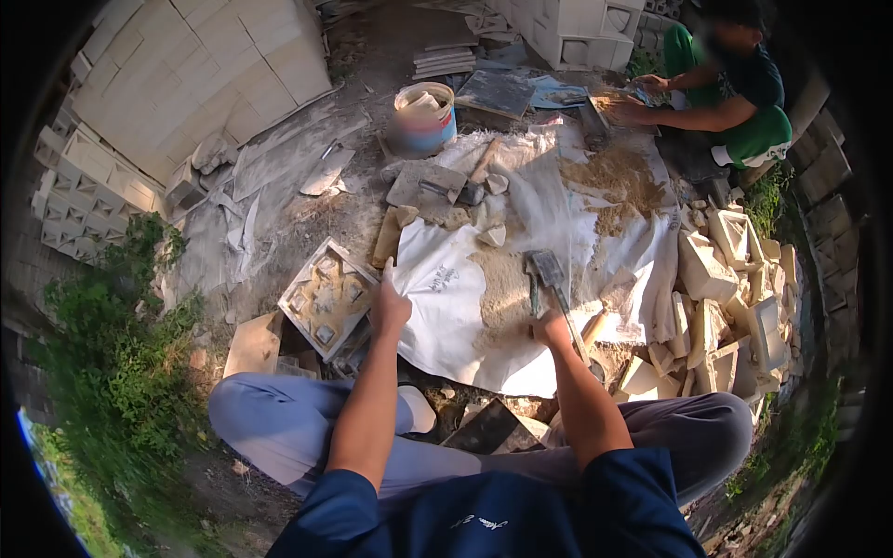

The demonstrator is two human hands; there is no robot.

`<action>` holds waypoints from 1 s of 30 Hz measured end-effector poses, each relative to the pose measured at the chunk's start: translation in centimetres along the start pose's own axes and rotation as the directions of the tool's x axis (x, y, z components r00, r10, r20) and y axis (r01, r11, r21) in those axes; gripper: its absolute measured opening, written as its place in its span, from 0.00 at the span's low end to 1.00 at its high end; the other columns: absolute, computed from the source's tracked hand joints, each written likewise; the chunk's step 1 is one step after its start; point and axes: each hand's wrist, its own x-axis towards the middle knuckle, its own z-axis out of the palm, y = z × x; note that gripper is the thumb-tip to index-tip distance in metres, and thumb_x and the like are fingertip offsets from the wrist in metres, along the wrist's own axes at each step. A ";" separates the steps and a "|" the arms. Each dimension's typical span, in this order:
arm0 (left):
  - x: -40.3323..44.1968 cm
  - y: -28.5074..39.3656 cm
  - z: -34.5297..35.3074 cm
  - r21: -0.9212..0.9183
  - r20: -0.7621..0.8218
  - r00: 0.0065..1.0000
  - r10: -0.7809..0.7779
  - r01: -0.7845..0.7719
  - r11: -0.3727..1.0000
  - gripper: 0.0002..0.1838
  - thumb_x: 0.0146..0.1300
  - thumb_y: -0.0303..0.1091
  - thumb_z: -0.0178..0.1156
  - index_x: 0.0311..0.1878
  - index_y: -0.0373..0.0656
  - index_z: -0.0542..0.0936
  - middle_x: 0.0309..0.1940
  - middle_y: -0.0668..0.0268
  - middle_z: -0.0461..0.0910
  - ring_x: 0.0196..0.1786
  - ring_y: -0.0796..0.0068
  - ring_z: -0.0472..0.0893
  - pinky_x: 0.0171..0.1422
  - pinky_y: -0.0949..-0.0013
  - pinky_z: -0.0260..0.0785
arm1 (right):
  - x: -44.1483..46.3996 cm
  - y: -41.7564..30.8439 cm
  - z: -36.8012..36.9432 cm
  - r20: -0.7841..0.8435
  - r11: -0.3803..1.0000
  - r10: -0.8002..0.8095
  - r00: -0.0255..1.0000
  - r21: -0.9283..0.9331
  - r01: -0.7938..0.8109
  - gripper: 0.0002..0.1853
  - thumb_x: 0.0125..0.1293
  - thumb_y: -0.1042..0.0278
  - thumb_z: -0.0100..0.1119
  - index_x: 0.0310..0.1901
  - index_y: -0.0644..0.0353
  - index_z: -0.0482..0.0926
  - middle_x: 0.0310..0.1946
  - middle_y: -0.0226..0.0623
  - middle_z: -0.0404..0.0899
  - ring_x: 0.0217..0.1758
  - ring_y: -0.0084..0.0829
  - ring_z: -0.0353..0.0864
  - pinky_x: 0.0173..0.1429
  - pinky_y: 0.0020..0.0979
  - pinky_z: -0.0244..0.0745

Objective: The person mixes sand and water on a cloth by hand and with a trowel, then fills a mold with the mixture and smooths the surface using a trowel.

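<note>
Head view: both arms reach down to a white sack [442,316] at mid-frame

On my feed, the left arm [358,409] rises from the lower centre, nearly straight and leaning slightly right toward the wrist. At its end the left hand [392,305] has its fingers curled and thumb pointing up the frame, pinching the sack's left edge. Just left of it I see a square patterned block [327,296], tilted, with sandy stuff in its hollows.

The right arm [593,405] slants up and leftward from the lower right. Its right hand [552,329] is curled at the sack's right side, beside a dark-headed tool [546,268]; I cannot tell whether it pinches the cloth or the handle. The sack spreads between both hands, with sand [505,288] over its right half.

Right of frame, I have broken pale pieces [712,270] heaped up; at upper right, another person [749,93] crouches, arms stretched leftward.
</note>
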 end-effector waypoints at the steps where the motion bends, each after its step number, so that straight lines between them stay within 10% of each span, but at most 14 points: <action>1: -0.2 -0.2 -0.1 0.073 0.105 0.995 -0.004 -0.004 0.997 0.48 0.59 0.30 0.64 0.82 0.60 0.56 0.64 0.42 0.77 0.66 0.44 0.78 0.67 0.49 0.72 | 0.4 -0.8 -0.7 -0.004 1.000 -0.004 1.000 -0.009 0.004 0.30 0.65 0.44 0.64 0.50 0.69 0.84 0.48 0.66 0.83 0.56 0.60 0.84 0.60 0.47 0.79; 9: 2.7 7.1 -5.8 0.279 0.106 0.963 0.246 -0.266 0.923 0.47 0.62 0.58 0.67 0.81 0.57 0.59 0.76 0.49 0.65 0.74 0.43 0.69 0.74 0.47 0.66 | 1.9 -15.2 -18.5 -0.049 0.935 -0.350 0.936 -0.085 0.345 0.24 0.73 0.48 0.57 0.52 0.64 0.84 0.48 0.61 0.85 0.54 0.58 0.84 0.61 0.49 0.77; 19: 6.7 17.3 -18.4 0.492 0.010 0.817 0.577 -0.506 0.708 0.35 0.69 0.58 0.61 0.75 0.54 0.71 0.69 0.55 0.75 0.71 0.53 0.72 0.75 0.46 0.61 | 1.3 -24.1 -29.5 -0.109 0.796 -0.596 0.796 -0.214 0.566 0.25 0.73 0.49 0.60 0.57 0.65 0.82 0.49 0.57 0.85 0.56 0.56 0.84 0.61 0.48 0.77; 30: 13.7 15.4 -11.4 0.196 0.098 0.914 0.394 -0.406 0.893 0.36 0.69 0.56 0.62 0.75 0.50 0.70 0.76 0.47 0.65 0.79 0.48 0.63 0.80 0.48 0.58 | 5.5 -25.3 -26.9 -0.106 0.843 -0.538 0.836 -0.052 0.535 0.19 0.73 0.56 0.62 0.55 0.63 0.84 0.46 0.53 0.87 0.44 0.46 0.88 0.52 0.42 0.80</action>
